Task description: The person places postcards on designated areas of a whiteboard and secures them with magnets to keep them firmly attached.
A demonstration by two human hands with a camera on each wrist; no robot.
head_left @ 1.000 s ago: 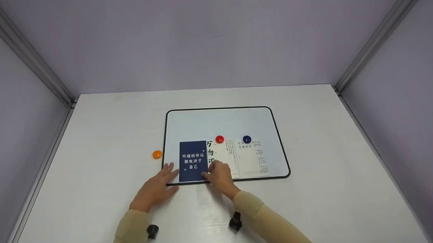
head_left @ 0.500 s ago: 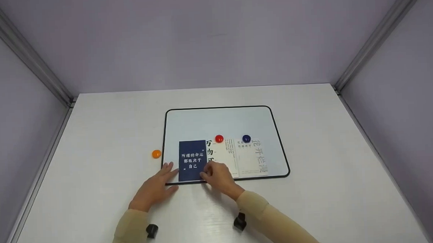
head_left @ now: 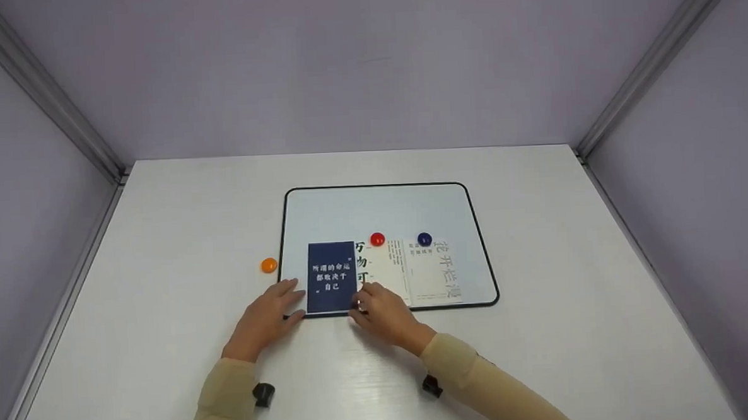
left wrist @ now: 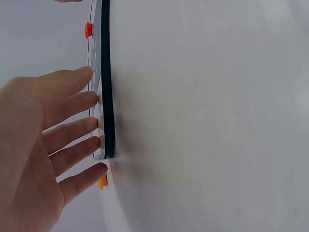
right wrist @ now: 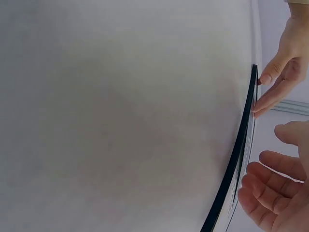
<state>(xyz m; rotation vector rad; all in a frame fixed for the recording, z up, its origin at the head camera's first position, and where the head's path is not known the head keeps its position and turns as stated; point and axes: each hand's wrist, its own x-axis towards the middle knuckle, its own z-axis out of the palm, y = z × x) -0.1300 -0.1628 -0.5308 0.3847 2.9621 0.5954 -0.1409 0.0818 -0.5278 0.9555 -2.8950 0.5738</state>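
A black-framed whiteboard [head_left: 374, 210] lies on the table. At its front left, a navy card [head_left: 330, 262] with white Chinese characters lies flat. My left hand [head_left: 260, 321] rests at the board's front left corner, fingers extended towards the card's left edge. At the card's lower right corner, my right hand [head_left: 388, 316] hovers or touches lightly; contact is hard to tell. The right wrist view shows its fingers [right wrist: 270, 181] loosely bent and the thumb apart, with nothing held. Beside the navy card lies a cream card [head_left: 386, 266] under a red round magnet [head_left: 378, 239].
Further right, a pale card [head_left: 435, 273] lies under a dark blue round magnet [head_left: 424, 239]. An orange round magnet [head_left: 269, 265] sits on the white table [head_left: 192, 243], just left of the board. Purple-grey walls [head_left: 368, 77] enclose the back and sides.
My right hand has shifted slightly right and towards the front, its thumb and fingers spreading apart at the navy card's corner. My left thumb has drawn up to the board's front edge.
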